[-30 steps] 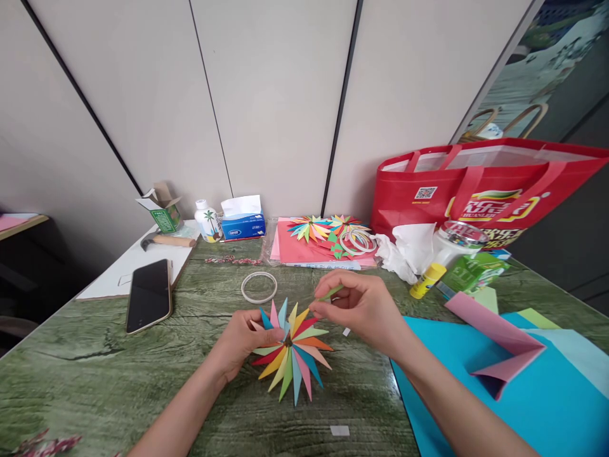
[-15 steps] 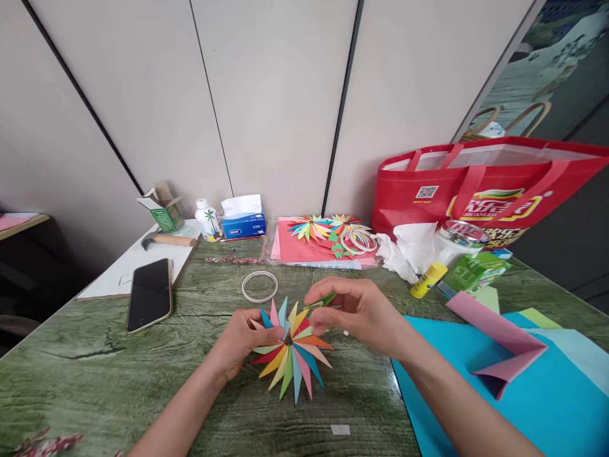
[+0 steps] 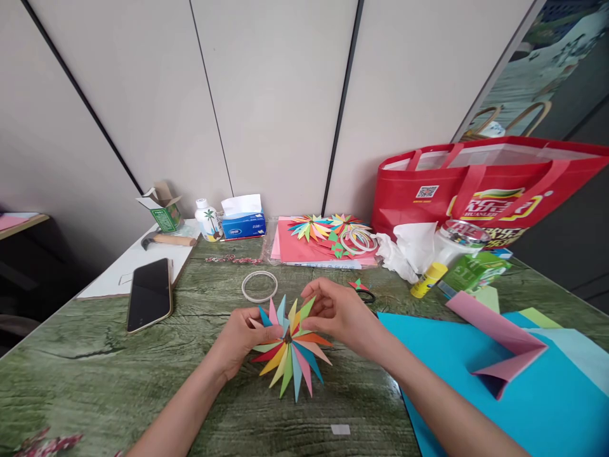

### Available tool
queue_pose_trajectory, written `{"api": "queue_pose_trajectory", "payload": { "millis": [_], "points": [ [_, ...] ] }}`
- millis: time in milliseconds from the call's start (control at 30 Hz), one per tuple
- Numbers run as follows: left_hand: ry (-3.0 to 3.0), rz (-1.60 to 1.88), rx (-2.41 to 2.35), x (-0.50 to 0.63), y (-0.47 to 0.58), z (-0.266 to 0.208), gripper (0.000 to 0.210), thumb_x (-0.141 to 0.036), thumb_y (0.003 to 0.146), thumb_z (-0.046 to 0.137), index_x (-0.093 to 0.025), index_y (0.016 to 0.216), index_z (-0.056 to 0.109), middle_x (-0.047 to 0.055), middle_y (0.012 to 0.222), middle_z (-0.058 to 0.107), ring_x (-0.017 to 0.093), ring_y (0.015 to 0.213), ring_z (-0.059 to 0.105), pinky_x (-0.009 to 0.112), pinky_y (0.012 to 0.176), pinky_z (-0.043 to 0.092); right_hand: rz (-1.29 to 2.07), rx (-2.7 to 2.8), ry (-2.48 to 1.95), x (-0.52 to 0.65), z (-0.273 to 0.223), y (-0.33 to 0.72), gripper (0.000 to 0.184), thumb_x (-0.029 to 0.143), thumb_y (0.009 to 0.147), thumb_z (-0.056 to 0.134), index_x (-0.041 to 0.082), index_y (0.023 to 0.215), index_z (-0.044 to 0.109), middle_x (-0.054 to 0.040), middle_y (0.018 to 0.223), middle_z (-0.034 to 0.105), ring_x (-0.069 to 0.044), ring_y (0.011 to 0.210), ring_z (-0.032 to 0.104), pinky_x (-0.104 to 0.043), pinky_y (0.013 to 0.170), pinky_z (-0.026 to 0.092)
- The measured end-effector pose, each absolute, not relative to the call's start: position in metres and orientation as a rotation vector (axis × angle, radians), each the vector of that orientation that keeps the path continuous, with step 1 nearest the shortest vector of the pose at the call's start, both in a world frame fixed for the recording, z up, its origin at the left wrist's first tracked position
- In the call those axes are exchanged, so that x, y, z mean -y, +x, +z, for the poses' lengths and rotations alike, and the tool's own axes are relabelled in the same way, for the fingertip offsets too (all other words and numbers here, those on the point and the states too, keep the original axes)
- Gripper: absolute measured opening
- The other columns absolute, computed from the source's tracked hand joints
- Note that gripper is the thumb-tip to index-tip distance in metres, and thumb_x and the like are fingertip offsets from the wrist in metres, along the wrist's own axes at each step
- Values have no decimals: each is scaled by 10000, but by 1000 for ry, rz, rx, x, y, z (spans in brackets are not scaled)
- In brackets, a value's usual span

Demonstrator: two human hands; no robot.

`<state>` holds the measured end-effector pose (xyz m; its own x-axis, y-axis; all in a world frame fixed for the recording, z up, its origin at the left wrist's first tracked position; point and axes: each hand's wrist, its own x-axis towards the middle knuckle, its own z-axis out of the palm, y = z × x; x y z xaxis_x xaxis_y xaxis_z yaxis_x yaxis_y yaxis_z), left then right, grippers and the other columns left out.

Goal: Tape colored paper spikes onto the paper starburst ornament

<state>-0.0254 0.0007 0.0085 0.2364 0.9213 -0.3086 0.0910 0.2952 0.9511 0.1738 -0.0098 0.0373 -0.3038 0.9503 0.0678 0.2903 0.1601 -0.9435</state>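
Observation:
A star-shaped paper pinwheel (image 3: 295, 363) of many folded coloured points is held just above the table. My left hand (image 3: 238, 343) grips its left side, thumb on top near the centre. My right hand (image 3: 335, 317) is closed at the upper right of the pinwheel, with a green folded paper point (image 3: 306, 310) between thumb and fingers. This point lies against the yellow and red points; whether it is fixed to them I cannot tell. Behind the pinwheel lies a white tape ring (image 3: 259, 287). A black loop (image 3: 366, 296) with small red and green scraps lies behind my right hand.
Blue paper sheets (image 3: 514, 406) and a folded pink paper (image 3: 499, 330) lie at right, near a yellow glue stick (image 3: 429, 280) and red bag (image 3: 428, 190). At left are a phone (image 3: 150, 295) and hammer (image 3: 174, 240). Finished paper stars (image 3: 310, 228) lie at the back.
My right hand has moved slightly left and down, bringing the green point upright against the pinwheel. The black loop behind it has come into view. My left hand has hardly moved.

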Motion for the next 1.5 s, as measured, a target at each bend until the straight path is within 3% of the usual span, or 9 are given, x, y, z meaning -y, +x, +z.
{"api": "queue_pose_trajectory", "payload": {
  "millis": [167,433,800,1500],
  "points": [
    [1133,765,-1168,0,-25,10,315,-351,431,808,-116,583,664,-29,440,537,75,421,400,211,455,304,1183,1708,-1202,8,26,168,83,202,719,589,196,792,549,30,605,550,-136,591,595,-244,559,469],
    [1138,742,-1133,1,-24,10,316,-369,436,801,-115,573,673,-10,456,559,96,436,434,220,455,325,1322,1615,-1154,7,24,164,123,189,693,597,196,807,552,30,614,564,-139,585,612,-261,581,510],
    [1114,756,-1141,1,-23,9,304,-335,424,812,-107,505,629,-50,407,473,52,414,339,190,443,226,1311,1635,-1203,8,23,160,184,141,652,623,181,816,551,21,638,577,-137,610,600,-252,581,492],
    [1078,748,-1110,1,-24,5,284,-282,411,821,-89,542,657,-42,431,503,46,436,337,175,444,237,1445,1495,-1206,8,20,156,259,95,585,646,171,811,545,29,612,586,-139,570,593,-256,555,492]
  ]
}}
